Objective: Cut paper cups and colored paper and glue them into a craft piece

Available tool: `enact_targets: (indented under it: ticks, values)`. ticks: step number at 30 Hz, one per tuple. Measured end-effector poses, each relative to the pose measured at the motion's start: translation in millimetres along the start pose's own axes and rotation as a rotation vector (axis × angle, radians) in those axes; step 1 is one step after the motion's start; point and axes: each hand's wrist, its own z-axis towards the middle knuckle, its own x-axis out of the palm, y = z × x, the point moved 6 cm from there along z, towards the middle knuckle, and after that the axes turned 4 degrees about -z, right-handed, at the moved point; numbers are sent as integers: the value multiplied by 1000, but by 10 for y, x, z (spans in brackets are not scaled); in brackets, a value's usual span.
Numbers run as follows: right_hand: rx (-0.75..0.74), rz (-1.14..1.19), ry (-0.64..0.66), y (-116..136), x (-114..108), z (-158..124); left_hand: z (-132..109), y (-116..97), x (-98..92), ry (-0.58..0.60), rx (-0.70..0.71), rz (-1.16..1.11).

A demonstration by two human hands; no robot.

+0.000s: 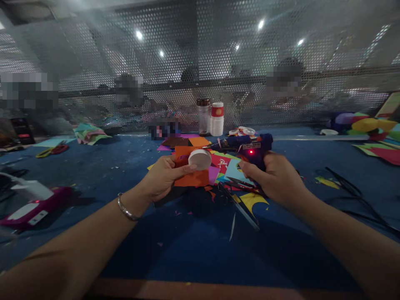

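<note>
At frame centre, the left hand (pixel 162 177) grips an orange paper piece (pixel 191 177) together with a white round disc (pixel 200 159), thumb pressed along the disc's lower edge. Just right of centre, the right hand (pixel 275 179) is clenched around a dark blue glue gun (pixel 246 146), its red light lit and its nozzle pointing toward the disc. Coloured paper scraps (pixel 225 166) lie beneath on the blue table (pixel 187 241). A pink glue gun (pixel 34 206) rests at lower left.

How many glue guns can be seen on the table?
2: a dark blue glue gun in the right hand, a pink glue gun at the table's left edge. Others may be hidden.
</note>
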Motion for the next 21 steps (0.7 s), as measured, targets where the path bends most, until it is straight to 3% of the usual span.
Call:
enact_targets:
  ticks: [21]
  values:
    - [-46,-102,-33,53,-32,5,-3,-21,-4,10,23,52]
